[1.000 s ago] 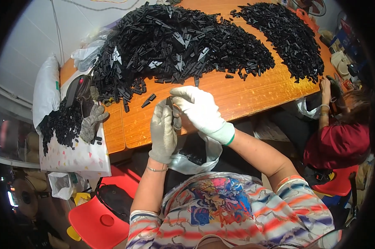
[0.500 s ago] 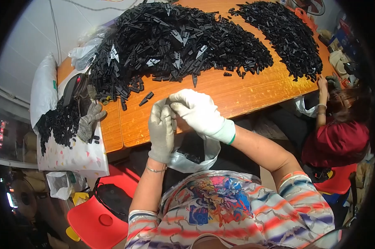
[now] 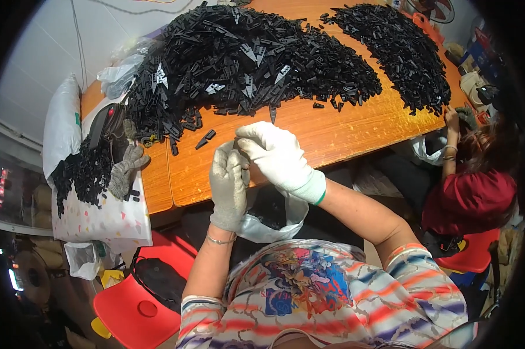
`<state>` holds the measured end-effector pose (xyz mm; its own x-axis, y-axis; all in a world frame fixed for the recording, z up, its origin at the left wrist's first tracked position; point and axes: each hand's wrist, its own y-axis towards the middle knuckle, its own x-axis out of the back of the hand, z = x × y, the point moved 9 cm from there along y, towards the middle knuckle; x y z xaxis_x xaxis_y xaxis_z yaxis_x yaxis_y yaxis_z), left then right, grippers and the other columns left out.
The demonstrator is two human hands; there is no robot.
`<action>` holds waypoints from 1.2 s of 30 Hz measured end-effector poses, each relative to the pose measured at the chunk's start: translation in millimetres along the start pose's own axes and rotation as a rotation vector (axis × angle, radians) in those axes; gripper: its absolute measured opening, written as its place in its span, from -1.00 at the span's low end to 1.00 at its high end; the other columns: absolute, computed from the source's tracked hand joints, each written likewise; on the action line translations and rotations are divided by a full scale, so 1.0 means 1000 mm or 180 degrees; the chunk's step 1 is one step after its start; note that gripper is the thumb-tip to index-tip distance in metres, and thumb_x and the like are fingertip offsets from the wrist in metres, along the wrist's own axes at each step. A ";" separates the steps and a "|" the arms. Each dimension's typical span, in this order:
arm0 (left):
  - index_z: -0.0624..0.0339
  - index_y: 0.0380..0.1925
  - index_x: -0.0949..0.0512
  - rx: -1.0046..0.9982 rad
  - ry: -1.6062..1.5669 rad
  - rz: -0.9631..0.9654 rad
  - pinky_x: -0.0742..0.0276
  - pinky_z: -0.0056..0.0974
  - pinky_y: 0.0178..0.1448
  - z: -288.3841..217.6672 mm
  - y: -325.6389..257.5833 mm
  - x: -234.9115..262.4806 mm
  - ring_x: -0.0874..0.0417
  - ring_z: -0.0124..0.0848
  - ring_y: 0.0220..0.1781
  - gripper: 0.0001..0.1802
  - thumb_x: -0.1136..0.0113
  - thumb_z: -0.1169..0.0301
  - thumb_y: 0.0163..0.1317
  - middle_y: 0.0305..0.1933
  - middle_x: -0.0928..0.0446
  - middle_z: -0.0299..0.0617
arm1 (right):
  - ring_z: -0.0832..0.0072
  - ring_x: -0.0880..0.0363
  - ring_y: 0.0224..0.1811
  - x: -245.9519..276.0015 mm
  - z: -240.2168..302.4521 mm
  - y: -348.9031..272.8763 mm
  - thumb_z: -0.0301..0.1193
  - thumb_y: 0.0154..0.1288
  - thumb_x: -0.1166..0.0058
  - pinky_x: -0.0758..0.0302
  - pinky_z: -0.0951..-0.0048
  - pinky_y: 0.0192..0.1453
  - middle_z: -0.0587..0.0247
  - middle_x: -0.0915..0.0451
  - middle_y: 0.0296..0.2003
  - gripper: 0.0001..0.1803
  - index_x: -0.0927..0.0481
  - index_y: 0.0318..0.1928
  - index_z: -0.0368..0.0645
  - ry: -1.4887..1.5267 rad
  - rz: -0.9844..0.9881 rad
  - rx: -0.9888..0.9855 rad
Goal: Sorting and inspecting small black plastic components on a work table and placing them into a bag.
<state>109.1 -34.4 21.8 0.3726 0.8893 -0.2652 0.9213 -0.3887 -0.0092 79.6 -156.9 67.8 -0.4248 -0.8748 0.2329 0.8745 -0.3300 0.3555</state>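
Over the near edge of the orange worktop (image 3: 344,139), the two gloved hands meet. The left hand (image 3: 227,186), in a greyish worn glove, has its fingers curled narrow against the right hand (image 3: 277,154), which wears a cleaner white glove with a green cuff edge; its fingers are bent in toward the same spot. Whatever small piece sits between them is hidden by the gloves, so I cannot tell its shape. Just beyond lie loose black plastic pieces (image 3: 205,138), slim, pointed and matte. Behind them spreads a big heap of black pieces (image 3: 245,64), some showing pale undersides. A second black heap (image 3: 396,52) lies further right. Below the hands hangs a clear plastic bag (image 3: 271,218) holding dark bits. A spare grey glove (image 3: 124,168) rests at the worktop's left end.
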 end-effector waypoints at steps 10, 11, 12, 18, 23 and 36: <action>0.34 -0.09 -0.44 -0.0669 0.1327 -0.0262 -0.32 -0.50 -0.40 -0.012 -0.006 0.000 -0.36 -0.65 -0.43 -0.82 0.09 0.50 0.40 -0.34 -0.45 -0.33 | 0.09 -0.63 -0.35 -0.017 0.013 -0.007 -0.33 0.20 -0.12 -0.55 0.18 -0.32 0.10 -0.58 -0.36 -0.83 -0.51 -0.26 -0.13 -0.1876 0.0824 0.0906; 0.35 -0.11 -0.45 -0.0504 0.1331 -0.0284 -0.32 -0.49 -0.40 -0.009 -0.006 0.000 -0.36 -0.65 -0.43 -0.83 0.09 0.52 0.39 -0.34 -0.46 -0.32 | 0.09 -0.63 -0.35 -0.016 0.009 -0.006 -0.33 0.20 -0.12 -0.55 0.18 -0.32 0.10 -0.58 -0.36 -0.83 -0.51 -0.26 -0.13 -0.1899 0.0805 0.0879; 0.36 -0.14 -0.46 -0.0590 0.1602 -0.0377 -0.31 -0.49 -0.40 -0.007 -0.006 0.004 -0.35 -0.65 -0.45 -0.83 0.10 0.52 0.39 -0.37 -0.45 -0.32 | 0.10 -0.62 -0.37 -0.022 0.009 -0.008 -0.33 0.18 -0.12 -0.54 0.17 -0.34 0.09 -0.56 -0.39 -0.83 -0.49 -0.29 -0.13 -0.1952 0.0899 0.1099; 0.36 -0.23 -0.48 0.0048 0.1053 -0.0535 -0.31 -0.49 -0.43 0.034 0.007 0.012 -0.35 -0.64 -0.49 -0.84 0.09 0.50 0.38 -0.43 -0.44 -0.33 | 0.10 -0.61 -0.42 -0.031 -0.014 -0.010 -0.33 0.12 -0.11 -0.52 0.16 -0.38 0.08 -0.54 -0.46 -0.82 -0.47 -0.33 -0.14 -0.2115 0.1128 0.1126; 0.31 -0.28 -0.50 0.0563 0.0900 -0.0245 -0.33 -0.49 -0.50 0.046 0.018 0.004 -0.35 -0.64 -0.55 -0.74 0.10 0.35 0.43 -0.49 -0.42 -0.35 | 0.07 -0.60 -0.43 -0.019 -0.022 -0.009 -0.33 0.15 -0.09 -0.52 0.12 -0.36 0.08 -0.53 -0.49 -0.85 -0.45 -0.38 -0.12 -0.2219 0.0708 0.1103; 0.22 -0.17 -0.44 0.1077 -0.0625 0.0261 -0.29 -0.60 -0.43 0.058 -0.021 0.013 -0.38 -0.66 -0.50 -0.82 -0.04 0.33 0.43 -0.39 -0.47 -0.29 | 0.75 -0.43 -0.46 -0.006 -0.053 -0.012 -0.27 0.35 -0.11 -0.42 0.66 -0.34 0.38 -0.63 -0.41 -0.72 -0.67 -0.14 -0.24 0.1067 0.1842 -0.1444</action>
<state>87.8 -28.4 -37.1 0.3849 0.8018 -0.4571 0.7885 -0.5431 -0.2888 84.1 -166.7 14.4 0.1542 -0.9872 -0.0418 0.9747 0.1589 -0.1572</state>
